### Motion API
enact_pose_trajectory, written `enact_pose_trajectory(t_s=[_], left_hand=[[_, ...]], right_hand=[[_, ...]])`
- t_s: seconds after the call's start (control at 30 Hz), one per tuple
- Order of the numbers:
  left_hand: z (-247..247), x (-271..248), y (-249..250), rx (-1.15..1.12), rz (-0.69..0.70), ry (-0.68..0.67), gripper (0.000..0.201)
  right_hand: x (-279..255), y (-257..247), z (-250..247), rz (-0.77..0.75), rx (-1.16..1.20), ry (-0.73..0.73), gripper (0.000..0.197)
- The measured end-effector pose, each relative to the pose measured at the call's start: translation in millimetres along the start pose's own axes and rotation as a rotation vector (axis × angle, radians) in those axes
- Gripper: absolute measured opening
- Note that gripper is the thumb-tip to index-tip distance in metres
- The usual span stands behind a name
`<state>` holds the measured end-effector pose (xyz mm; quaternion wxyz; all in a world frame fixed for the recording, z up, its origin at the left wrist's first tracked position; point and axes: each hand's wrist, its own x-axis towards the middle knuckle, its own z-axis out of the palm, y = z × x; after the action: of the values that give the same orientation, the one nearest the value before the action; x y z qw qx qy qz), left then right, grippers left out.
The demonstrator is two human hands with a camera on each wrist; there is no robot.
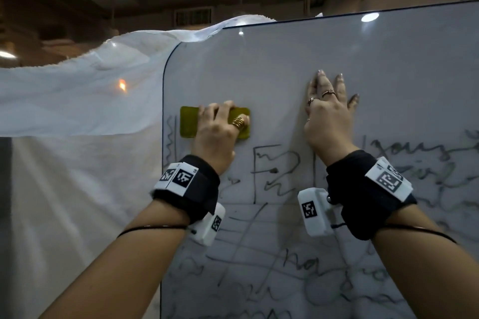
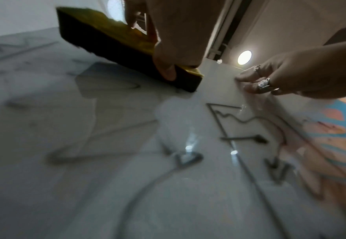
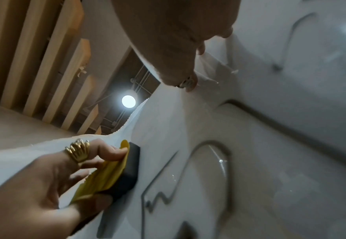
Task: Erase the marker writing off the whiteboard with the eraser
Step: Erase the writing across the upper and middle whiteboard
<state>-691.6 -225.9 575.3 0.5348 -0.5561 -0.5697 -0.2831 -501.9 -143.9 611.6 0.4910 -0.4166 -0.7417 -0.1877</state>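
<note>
Yellow-backed rectangular felt eraser (image 1: pixel 215 123) is gripped flat by left hand (image 1: pixel 216 134) w/ curled fingers for wiping, glossy white whiteboard (image 1: pixel 337 54) steadied by spread right hand (image 1: pixel 328 116).

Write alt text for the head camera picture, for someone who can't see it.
A person's left hand holds a yellow eraser against a whiteboard, while the right hand lies flat on the board with fingers straight. The board's upper part is clean; grey marker scribbles fill the lower part. White cloth hangs to the left.
</note>
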Motion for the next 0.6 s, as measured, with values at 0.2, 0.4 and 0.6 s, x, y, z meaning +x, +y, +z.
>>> enact_pose_trajectory(t_s=[0.2, 0.4, 0.6], left_hand=[[-10.0, -29.6, -52.7, 0.118, -0.265, -0.131, 0.054], [-8.6, -28.0, -27.1, 0.101, -0.23, -0.097, 0.046], [1.5, -32.4, 8.6, 0.033, -0.049, 0.009, 0.042]], right_hand=[[-10.8, -26.2, -1.3, -0.09, -0.046, 0.002, 0.073], [-11.0, -47.6, 1.9, -0.193, 0.014, -0.086, 0.064], [-10.9, -54.4, 2.0, -0.176, 0.042, -0.083, 0.059]])
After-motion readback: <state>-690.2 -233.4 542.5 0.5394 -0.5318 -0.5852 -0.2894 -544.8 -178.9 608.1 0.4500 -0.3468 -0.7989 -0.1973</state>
